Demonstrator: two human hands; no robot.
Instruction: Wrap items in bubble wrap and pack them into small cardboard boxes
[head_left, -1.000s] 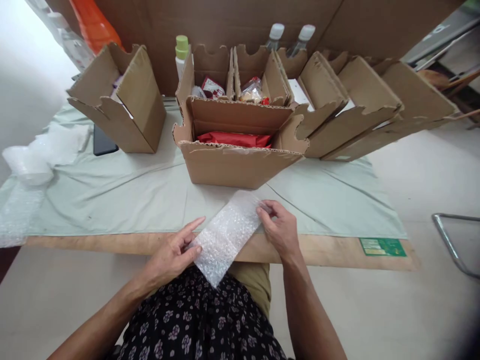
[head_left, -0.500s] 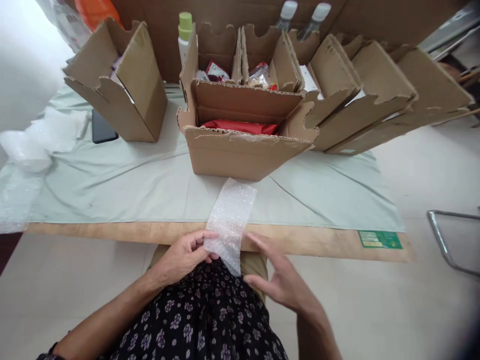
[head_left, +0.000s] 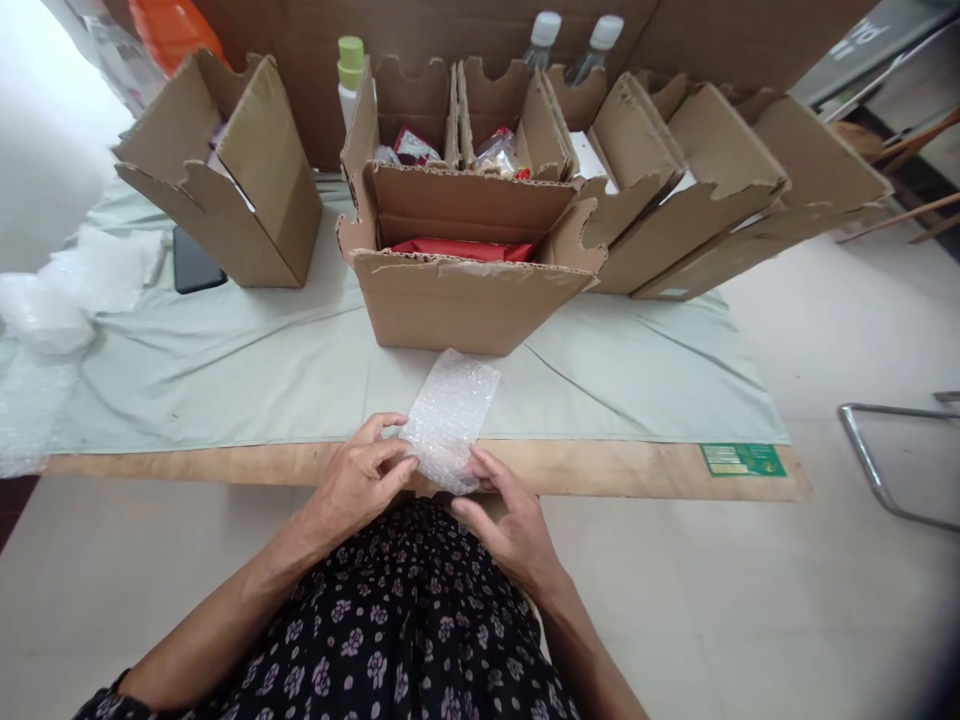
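Observation:
A piece of clear bubble wrap (head_left: 450,420) lies over the near edge of the wooden table (head_left: 615,478), partly on the pale green cloth (head_left: 225,370). My left hand (head_left: 358,482) pinches its left near corner with curled fingers. My right hand (head_left: 510,520) grips its near right edge from below. Just behind the wrap stands an open cardboard box (head_left: 465,290) with a red packet (head_left: 457,248) inside.
More open cardboard boxes stand at the left (head_left: 225,180) and right (head_left: 720,200), with snack packets (head_left: 499,155) in the back ones. Bottles (head_left: 346,70) line the rear. Loose bubble wrap (head_left: 52,310) and a dark phone (head_left: 193,266) lie at left. A metal frame (head_left: 885,460) is at right.
The bubble wrap swung from lying diagonally to pointing away from me. My right hand let go of its far end, dropped toward my lap, then took the near edge.

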